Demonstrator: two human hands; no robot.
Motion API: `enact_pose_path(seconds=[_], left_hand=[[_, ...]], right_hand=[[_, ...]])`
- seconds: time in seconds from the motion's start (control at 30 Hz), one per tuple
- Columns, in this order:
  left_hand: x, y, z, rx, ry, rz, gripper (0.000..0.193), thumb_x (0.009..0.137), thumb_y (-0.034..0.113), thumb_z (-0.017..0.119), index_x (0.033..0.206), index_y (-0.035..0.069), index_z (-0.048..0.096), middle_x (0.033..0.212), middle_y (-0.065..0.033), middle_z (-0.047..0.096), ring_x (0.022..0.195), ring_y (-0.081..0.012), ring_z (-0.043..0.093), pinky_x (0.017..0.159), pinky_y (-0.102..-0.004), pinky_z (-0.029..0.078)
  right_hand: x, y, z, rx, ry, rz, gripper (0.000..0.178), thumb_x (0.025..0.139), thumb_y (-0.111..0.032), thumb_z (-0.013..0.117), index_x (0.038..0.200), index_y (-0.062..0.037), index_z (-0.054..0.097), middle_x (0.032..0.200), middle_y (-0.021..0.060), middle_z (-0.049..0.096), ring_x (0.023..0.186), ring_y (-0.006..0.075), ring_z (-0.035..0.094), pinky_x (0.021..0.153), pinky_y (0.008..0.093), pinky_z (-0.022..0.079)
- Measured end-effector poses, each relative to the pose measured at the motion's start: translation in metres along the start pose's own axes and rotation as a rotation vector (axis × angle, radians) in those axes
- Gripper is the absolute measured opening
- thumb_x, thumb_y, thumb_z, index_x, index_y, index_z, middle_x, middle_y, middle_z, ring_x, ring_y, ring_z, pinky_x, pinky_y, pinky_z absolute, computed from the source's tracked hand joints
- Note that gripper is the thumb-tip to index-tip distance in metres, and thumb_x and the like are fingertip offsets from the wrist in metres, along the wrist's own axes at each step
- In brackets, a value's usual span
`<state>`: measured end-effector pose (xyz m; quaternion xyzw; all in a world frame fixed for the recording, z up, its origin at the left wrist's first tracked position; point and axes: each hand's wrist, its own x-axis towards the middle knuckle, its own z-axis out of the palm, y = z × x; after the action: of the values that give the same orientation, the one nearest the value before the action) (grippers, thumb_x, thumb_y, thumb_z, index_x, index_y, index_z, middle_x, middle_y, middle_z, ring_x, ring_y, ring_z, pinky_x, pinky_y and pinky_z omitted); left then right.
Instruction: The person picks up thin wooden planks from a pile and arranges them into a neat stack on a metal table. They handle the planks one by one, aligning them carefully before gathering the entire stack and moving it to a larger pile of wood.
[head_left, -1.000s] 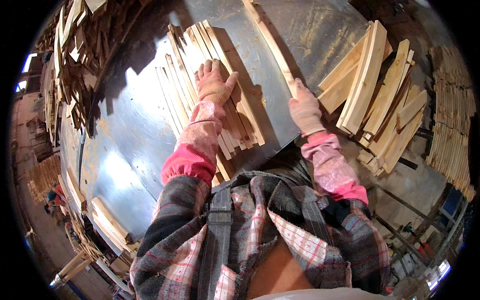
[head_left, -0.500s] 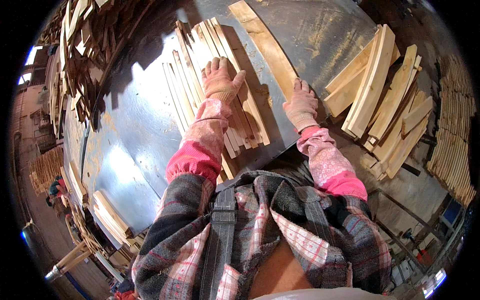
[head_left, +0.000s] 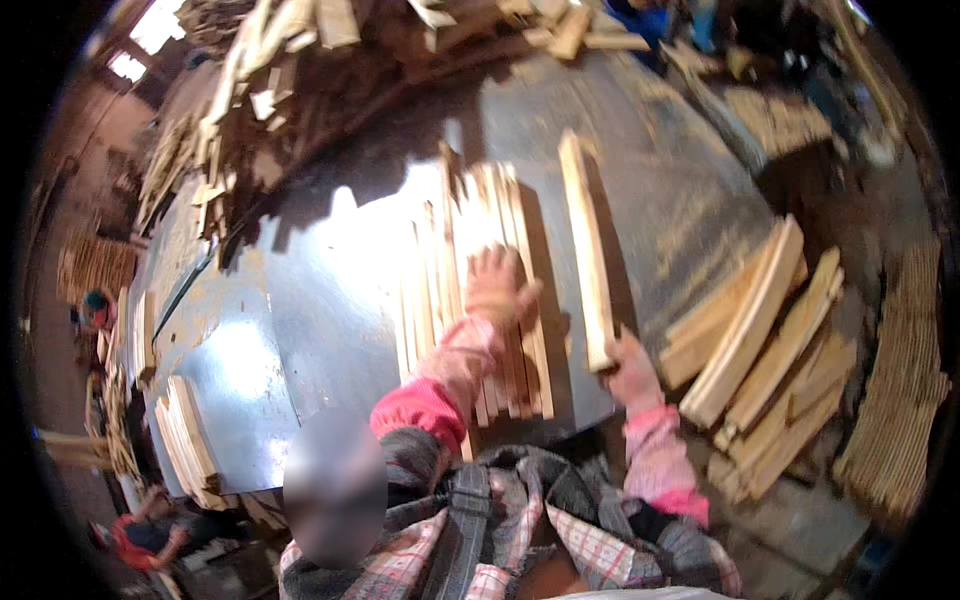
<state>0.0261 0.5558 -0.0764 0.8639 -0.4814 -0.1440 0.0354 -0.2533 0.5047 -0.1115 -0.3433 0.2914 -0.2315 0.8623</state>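
Observation:
My left hand (head_left: pixel 497 287) lies with spread fingers on top of a row of narrow wooden strips (head_left: pixel 515 385) set side by side on the grey metal tabletop (head_left: pixel 345 330). To its right, my right hand (head_left: pixel 632 370) grips the near end of a long wooden slat (head_left: pixel 586 250). The slat points away from me over the table, its narrow edge facing up and a shadow along its right side. Fingers of the right hand are partly hidden at the slat's end, and some motion blur softens both hands.
Right of my right hand lies a pile of thicker curved wooden pieces (head_left: pixel 750 320), with a tall stack of slats (head_left: pixel 895 390) beyond. Scrap wood (head_left: pixel 240 110) heaps up along the far left edge. A small bundle (head_left: pixel 187 435) sits at the table's left corner; people are farther left.
The view has swung, so the table appears lower. My right hand has turned the slat from its broad face onto its narrow edge. My left hand stays on the strips.

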Motion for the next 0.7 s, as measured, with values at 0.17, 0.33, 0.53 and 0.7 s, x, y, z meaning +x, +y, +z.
enact_pose_path(seconds=[0.17, 0.33, 0.53, 0.7], left_hand=[[-0.001, -0.013, 0.004, -0.082, 0.164, 0.077, 0.089, 0.091, 0.058, 0.067, 0.157, 0.004, 0.042, 0.164, -0.0202, 0.037, 0.153, -0.0418, 0.03, 0.129, -0.0535, 0.016], [-0.003, -0.014, 0.006, -0.082, 0.203, 0.081, 0.088, 0.089, 0.058, 0.069, 0.154, 0.004, 0.045, 0.154, -0.0205, 0.048, 0.152, -0.0414, 0.033, 0.128, -0.054, 0.019], [0.003, 0.003, 0.015, -0.407, 0.025, 0.041, 0.086, 0.085, 0.052, 0.075, 0.154, 0.008, 0.049, 0.157, -0.0201, 0.048, 0.152, -0.0412, 0.034, 0.127, -0.051, 0.024], [0.004, -0.012, 0.0, -0.031, 0.205, 0.049, 0.082, 0.089, 0.055, 0.073, 0.153, 0.009, 0.051, 0.162, -0.0165, 0.044, 0.153, -0.0396, 0.033, 0.128, -0.0508, 0.022]], right_hand=[[-0.002, -0.007, 0.029, -0.398, 0.044, -0.053, 0.05, 0.09, -0.001, 0.057, 0.14, 0.001, 0.056, 0.118, 0.011, 0.066, 0.097, 0.0226, 0.068, 0.084, 0.038, 0.061], [0.093, -0.113, 0.132, -0.331, -0.087, -0.196, 0.054, 0.093, -0.018, 0.068, 0.143, -0.0001, 0.058, 0.119, 0.0069, 0.068, 0.102, 0.0181, 0.062, 0.091, 0.0336, 0.053], [0.194, -0.247, 0.279, -1.17, 0.18, -0.7, 0.07, 0.089, -0.045, 0.071, 0.146, -0.007, 0.053, 0.129, 0.0203, 0.064, 0.12, 0.0367, 0.06, 0.101, 0.0444, 0.051], [0.149, -0.205, 0.15, -1.479, 0.501, -0.498, 0.066, 0.083, -0.039, 0.078, 0.133, -0.0002, 0.06, 0.118, 0.0256, 0.068, 0.109, 0.0395, 0.069, 0.091, 0.0499, 0.058]])
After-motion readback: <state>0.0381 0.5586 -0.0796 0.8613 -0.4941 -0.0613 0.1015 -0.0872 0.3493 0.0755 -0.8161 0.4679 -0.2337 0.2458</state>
